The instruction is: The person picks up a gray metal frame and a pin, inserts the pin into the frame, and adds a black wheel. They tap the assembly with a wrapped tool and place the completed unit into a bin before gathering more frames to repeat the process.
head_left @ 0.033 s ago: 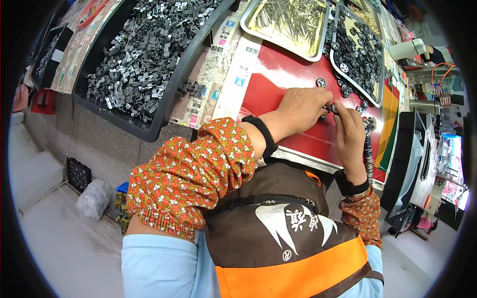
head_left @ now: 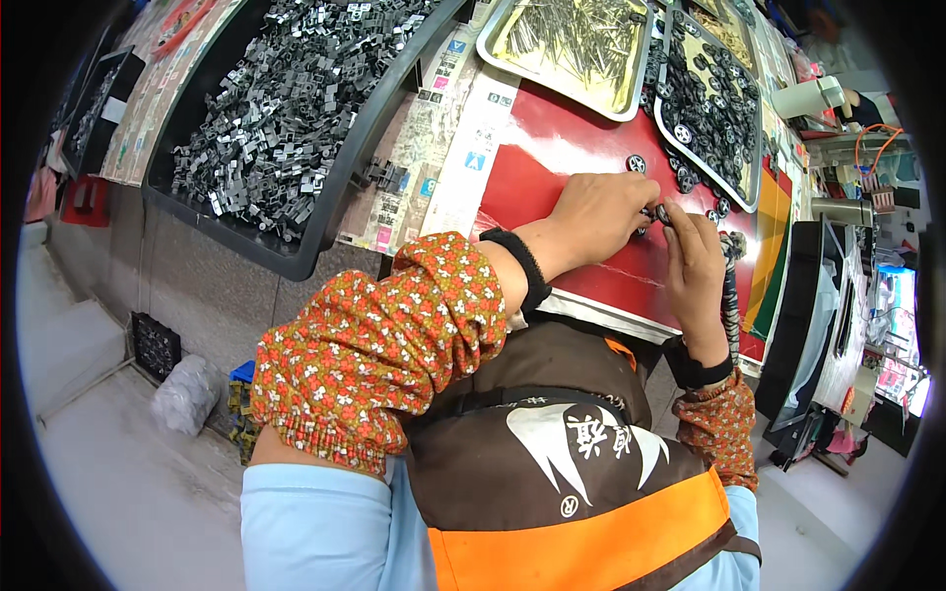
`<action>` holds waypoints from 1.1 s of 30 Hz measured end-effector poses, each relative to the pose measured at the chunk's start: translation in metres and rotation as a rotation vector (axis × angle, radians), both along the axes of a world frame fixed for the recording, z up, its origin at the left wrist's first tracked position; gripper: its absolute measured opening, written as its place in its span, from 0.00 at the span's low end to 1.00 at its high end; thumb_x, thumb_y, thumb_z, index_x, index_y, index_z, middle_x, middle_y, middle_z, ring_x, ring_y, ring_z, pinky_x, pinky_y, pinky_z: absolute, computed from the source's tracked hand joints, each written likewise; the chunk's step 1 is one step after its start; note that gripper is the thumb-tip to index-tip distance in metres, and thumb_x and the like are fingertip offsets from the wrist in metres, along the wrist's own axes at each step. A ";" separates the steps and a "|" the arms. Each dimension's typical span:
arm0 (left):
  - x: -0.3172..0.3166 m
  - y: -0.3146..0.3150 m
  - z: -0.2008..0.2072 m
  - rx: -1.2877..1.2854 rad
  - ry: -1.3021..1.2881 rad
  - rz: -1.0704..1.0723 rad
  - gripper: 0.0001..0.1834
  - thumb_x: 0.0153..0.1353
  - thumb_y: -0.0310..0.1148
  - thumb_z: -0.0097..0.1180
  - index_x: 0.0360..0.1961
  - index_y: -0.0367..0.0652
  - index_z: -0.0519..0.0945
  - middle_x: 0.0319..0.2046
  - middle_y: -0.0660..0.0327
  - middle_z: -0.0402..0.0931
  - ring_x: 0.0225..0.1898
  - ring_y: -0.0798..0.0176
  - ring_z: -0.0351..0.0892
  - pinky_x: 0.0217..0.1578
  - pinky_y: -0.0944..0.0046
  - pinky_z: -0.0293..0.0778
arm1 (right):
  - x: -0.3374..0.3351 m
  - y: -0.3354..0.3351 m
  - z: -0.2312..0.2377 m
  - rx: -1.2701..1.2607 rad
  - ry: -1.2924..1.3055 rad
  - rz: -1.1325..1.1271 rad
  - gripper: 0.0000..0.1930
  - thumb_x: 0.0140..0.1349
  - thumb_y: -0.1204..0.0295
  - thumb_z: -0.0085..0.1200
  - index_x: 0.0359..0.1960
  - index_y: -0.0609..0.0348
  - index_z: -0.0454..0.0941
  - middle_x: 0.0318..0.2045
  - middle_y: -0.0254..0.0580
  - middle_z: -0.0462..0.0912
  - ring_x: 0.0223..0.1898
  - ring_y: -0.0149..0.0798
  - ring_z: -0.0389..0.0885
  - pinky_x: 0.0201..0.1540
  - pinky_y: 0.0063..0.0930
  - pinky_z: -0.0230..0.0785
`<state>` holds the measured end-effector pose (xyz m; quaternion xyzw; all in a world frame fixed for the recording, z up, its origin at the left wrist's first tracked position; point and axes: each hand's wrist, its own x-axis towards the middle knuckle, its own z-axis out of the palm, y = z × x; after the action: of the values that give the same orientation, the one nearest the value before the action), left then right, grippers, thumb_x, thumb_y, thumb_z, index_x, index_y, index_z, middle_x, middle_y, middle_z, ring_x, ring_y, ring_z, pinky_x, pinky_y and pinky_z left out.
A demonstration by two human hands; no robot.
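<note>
Over the red work surface (head_left: 537,187), my two hands meet fingertip to fingertip. My right hand (head_left: 696,264) pinches a small black wheel (head_left: 663,214) between thumb and fingers. My left hand (head_left: 598,219) is closed with its fingertips beside that wheel; a dark bit shows at them, too small and covered to name. Another wheel (head_left: 637,164) with a silvery spoked hub lies just beyond my left fingers. More wheels lie loose between my hands and a metal tray (head_left: 680,153) full of black wheels.
A large black bin (head_left: 320,241) of small black clips stands at left. At the back, a metal tray (head_left: 631,110) holds thin metal pins. A braided dark cord or handle (head_left: 730,305) is beside my right wrist. A black box (head_left: 788,394) stands at far right.
</note>
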<state>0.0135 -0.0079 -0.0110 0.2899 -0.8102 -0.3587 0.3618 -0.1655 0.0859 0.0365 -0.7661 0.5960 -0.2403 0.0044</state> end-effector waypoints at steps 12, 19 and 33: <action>-0.005 -0.001 0.002 0.007 -0.040 0.017 0.08 0.63 0.35 0.66 0.38 0.44 0.80 0.37 0.56 0.85 0.42 0.45 0.85 0.40 0.45 0.77 | -0.003 -0.004 -0.007 0.022 -0.047 -0.058 0.18 0.71 0.84 0.53 0.60 0.64 0.80 0.43 0.53 0.82 0.44 0.53 0.83 0.48 0.41 0.75; -0.011 -0.003 -0.003 -0.034 -0.073 0.046 0.09 0.62 0.36 0.68 0.39 0.45 0.82 0.38 0.57 0.86 0.43 0.45 0.86 0.40 0.44 0.77 | -0.003 -0.006 -0.007 0.074 -0.122 -0.076 0.15 0.75 0.82 0.50 0.60 0.62 0.80 0.41 0.49 0.83 0.40 0.45 0.85 0.46 0.35 0.77; -0.018 -0.005 -0.003 -0.028 -0.121 0.062 0.09 0.62 0.38 0.68 0.39 0.45 0.87 0.37 0.53 0.87 0.44 0.44 0.87 0.42 0.45 0.80 | -0.011 -0.006 -0.016 0.101 -0.164 -0.125 0.14 0.79 0.77 0.50 0.61 0.61 0.81 0.39 0.46 0.84 0.38 0.36 0.85 0.44 0.30 0.76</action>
<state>-0.0043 -0.0134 -0.0138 0.3310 -0.8262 -0.3176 0.3271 -0.1763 0.0803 0.0202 -0.7040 0.6518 -0.2714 0.0768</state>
